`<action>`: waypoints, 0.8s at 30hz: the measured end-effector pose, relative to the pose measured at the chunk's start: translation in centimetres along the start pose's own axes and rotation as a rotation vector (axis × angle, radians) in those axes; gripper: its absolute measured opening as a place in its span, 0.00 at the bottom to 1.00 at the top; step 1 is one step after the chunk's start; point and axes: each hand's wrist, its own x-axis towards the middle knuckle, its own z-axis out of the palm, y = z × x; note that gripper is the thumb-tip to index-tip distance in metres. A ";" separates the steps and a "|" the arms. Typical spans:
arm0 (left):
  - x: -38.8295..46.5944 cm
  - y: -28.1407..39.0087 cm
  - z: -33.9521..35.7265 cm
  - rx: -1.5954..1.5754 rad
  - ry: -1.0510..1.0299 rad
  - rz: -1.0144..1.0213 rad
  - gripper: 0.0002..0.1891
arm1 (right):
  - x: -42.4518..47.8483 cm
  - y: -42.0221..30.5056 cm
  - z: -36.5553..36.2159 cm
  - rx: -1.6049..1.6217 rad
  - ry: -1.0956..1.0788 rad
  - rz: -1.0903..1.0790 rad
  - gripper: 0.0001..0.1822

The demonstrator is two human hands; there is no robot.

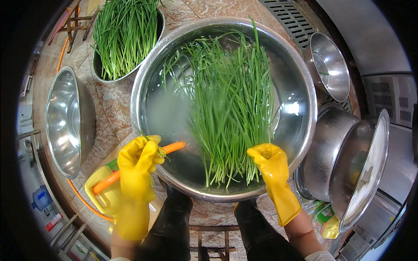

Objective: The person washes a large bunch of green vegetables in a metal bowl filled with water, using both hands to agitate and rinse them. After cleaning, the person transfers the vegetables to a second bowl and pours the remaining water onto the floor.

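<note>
A large bundle of garlic chives (232, 107) lies in water in a wide stainless steel basin (306, 98), pale stem ends towards me. My left hand (138, 156), in a yellow rubber glove, is over the basin's left front rim, its fingers closed on a small green scrap. An orange hose (109, 181) passes behind that hand, its end (174, 147) over the water. My right hand (269, 163), gloved alike, is beside the stem ends at the right, fingers curled. Whether it pinches a stem is hidden.
More chives (127, 39) fill a metal container at the upper left. A steel bowl (70, 124) stands left, another bowl (329, 67) right, near stacked pots (333, 153). A yellow jug (98, 195) sits left of my boots (176, 208); a stool (214, 230) is between my legs.
</note>
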 end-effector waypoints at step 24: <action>3.1 -7.1 5.7 0.060 -0.255 -0.778 0.17 | 5.7 4.9 -4.1 -0.369 -0.032 -0.163 0.17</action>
